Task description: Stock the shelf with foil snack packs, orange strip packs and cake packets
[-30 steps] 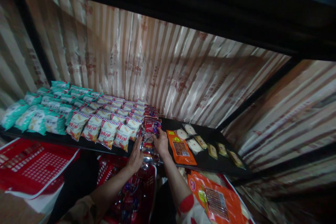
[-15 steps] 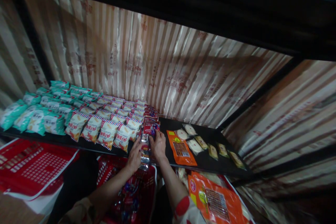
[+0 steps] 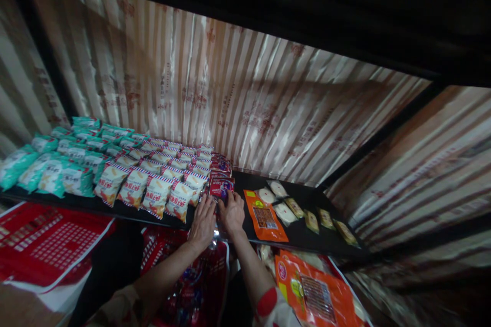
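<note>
Head view: L hand (image 3: 203, 223) lies flat, fingers loose, by red pkts (image 3: 219, 188) just ahead of both hands; R hand (image 3: 232, 213) touches them — can't tell if gripping. Uneven pressure could prob. skid slick pkts into white bags (image 3: 178, 200) left of L hand.

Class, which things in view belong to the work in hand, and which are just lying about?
In use:
left hand
right hand
red packets
black shelf
middle red basket

Lying about:
teal bags
white bags
orange packets
white round packs
yellow packs
left red basket
</note>
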Demonstrator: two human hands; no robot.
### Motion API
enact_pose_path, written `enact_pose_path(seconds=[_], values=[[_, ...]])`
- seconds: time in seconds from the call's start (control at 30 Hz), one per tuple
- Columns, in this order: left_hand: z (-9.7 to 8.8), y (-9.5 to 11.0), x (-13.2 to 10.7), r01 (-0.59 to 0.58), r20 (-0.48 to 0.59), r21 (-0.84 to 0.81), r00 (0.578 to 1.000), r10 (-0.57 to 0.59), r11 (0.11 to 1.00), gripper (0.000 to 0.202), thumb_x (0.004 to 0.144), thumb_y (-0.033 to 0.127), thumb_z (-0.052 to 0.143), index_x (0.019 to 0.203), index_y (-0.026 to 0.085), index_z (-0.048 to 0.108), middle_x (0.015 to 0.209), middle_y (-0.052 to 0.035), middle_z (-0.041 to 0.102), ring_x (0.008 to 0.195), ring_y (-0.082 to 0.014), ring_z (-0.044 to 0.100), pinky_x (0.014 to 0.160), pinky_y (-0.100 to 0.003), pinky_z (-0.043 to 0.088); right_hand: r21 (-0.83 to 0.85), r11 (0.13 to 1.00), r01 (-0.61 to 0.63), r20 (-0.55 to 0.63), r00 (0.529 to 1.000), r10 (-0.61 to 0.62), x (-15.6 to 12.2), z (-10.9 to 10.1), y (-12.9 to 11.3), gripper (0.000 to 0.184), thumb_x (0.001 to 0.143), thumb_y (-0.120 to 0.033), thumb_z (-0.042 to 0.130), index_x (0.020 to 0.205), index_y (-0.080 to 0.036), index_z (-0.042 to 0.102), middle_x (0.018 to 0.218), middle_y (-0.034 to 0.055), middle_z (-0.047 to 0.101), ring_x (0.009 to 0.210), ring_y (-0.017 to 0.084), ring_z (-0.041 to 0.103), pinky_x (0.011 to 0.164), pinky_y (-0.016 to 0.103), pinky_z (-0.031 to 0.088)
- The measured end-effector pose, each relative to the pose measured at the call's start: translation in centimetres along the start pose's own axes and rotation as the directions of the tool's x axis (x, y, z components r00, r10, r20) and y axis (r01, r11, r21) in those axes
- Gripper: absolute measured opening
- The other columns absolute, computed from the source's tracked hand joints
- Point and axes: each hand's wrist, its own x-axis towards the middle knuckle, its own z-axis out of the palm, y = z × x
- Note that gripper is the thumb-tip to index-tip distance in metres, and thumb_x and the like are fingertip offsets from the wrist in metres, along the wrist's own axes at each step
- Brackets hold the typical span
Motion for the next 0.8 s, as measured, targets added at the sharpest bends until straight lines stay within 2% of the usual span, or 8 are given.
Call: enact_pose_path(seconds=[0.13, 0.23, 0.37, 0.53, 0.8], values=[[0.0, 0.1, -0.1, -0.042, 0.101, 0.047, 0.994, 0.037, 0.998, 0.052, 0.085, 0.016, 0.032, 0.136, 0.011, 0.029, 0.144, -0.0101, 0.030, 0.137, -0.0216, 0.011, 0.108, -0.046, 0.026, 0.008, 1.000, -0.022, 0.017, 1.000, 0.022, 0.1, 0.1, 0.1, 0.048, 0.079, -0.033, 0.049, 0.124, -0.015, 0.051, 0.120, 0.0153, 0.050, 0.109, 0.028, 0.045, 0.090, 0.036, 0.038], [0.3, 0.0, -0.3, -0.036, 0.128, 0.067, 0.991, 0.028, 0.997, 0.054, 0.084, 0.016, 0.033, 0.138, 0.010, 0.026, 0.145, -0.0102, 0.028, 0.137, -0.0219, 0.010, 0.109, -0.045, 0.024, 0.022, 1.000, -0.018, 0.020, 1.000, 0.018, 0.2, 0.3, 0.3, 0.049, 0.078, -0.035, 0.050, 0.123, -0.015, 0.051, 0.120, 0.0154, 0.050, 0.109, 0.028, 0.045, 0.090, 0.037, 0.038], [0.5, -0.1, -0.3, -0.029, 0.124, 0.072, 0.992, 0.020, 0.997, 0.055, 0.084, 0.018, 0.035, 0.138, 0.011, 0.026, 0.146, -0.0098, 0.026, 0.137, -0.0228, 0.008, 0.109, -0.046, 0.024, 0.015, 1.000, 0.016, -0.018, 1.000, -0.015, 0.3, 0.7, 0.7, 0.048, 0.078, -0.035, 0.050, 0.121, -0.015, 0.053, 0.123, 0.0160, 0.049, 0.114, 0.028, 0.043, 0.094, 0.038, 0.035], [0.5, 0.1, -0.1, -0.012, 0.118, 0.044, 0.993, 0.006, 0.999, 0.057, 0.079, 0.017, 0.039, 0.135, 0.008, 0.030, 0.146, -0.0138, 0.022, 0.137, -0.0251, 0.009, 0.109, -0.047, 0.025, 0.015, 0.998, 0.067, -0.035, 0.997, -0.067, 0.6, 0.9, 0.7, 0.046, 0.077, -0.032, 0.049, 0.118, -0.011, 0.055, 0.131, 0.0171, 0.045, 0.122, 0.029, 0.036, 0.098, 0.041, 0.032], [0.4, 0.2, -0.1, -0.015, 0.084, -0.005, 0.996, 0.016, 1.000, 0.056, 0.077, 0.015, 0.041, 0.133, 0.009, 0.032, 0.147, -0.0153, 0.019, 0.137, -0.0253, 0.007, 0.108, -0.050, 0.025, 0.019, 0.998, 0.052, -0.008, 0.999, -0.052, 0.8, 1.0, 0.6, 0.048, 0.079, -0.035, 0.048, 0.120, -0.010, 0.054, 0.132, 0.0181, 0.043, 0.124, 0.029, 0.036, 0.100, 0.040, 0.031]])
